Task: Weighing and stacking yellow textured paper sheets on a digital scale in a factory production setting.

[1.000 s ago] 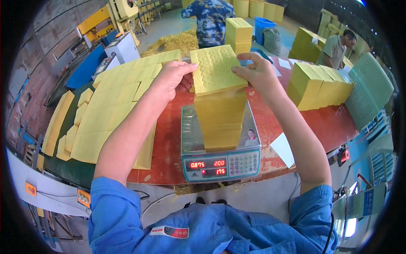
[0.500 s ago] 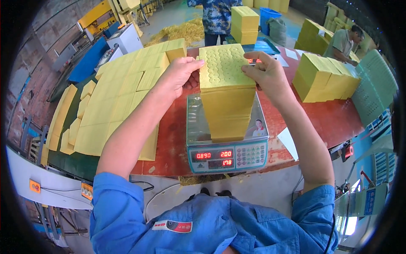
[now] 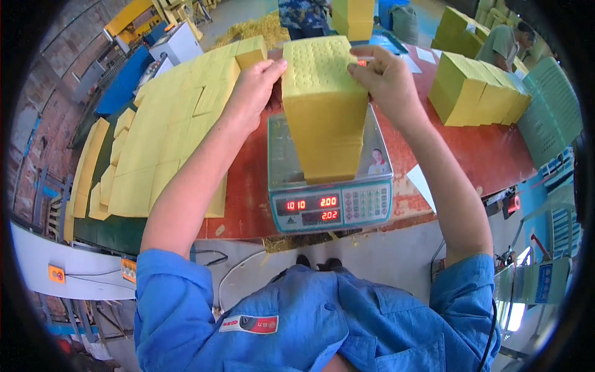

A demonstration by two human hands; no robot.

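Note:
A tall stack of yellow paper sheets point(image 3: 325, 130), its top punched with rows of small marks, stands upright on a digital weighing scale point(image 3: 297, 183). At the stack's upper left edge is my left hand point(image 3: 255, 92), thumb against the side and fingers curled behind it. My right hand point(image 3: 385, 77) pinches the upper right edge between thumb and bent fingers. The far side of the stack and some of my fingertips are hidden. Red digits glow on the scale's front panel, beside its keypad.
Many yellow paper blocks point(image 3: 167, 130) cover the table's left side. More yellow stacks point(image 3: 471, 93) stand at the right, before a green perforated chair back point(image 3: 553, 108). White paper point(image 3: 421, 185) lies on the red table point(image 3: 248, 192). Across it are a person in camouflage point(image 3: 302, 15) and another at right.
The whole view has shifted, so the table and scale sit higher in the picture. The top of the stack looks different, and the scale's digits have changed. Both hands stay at its upper sides.

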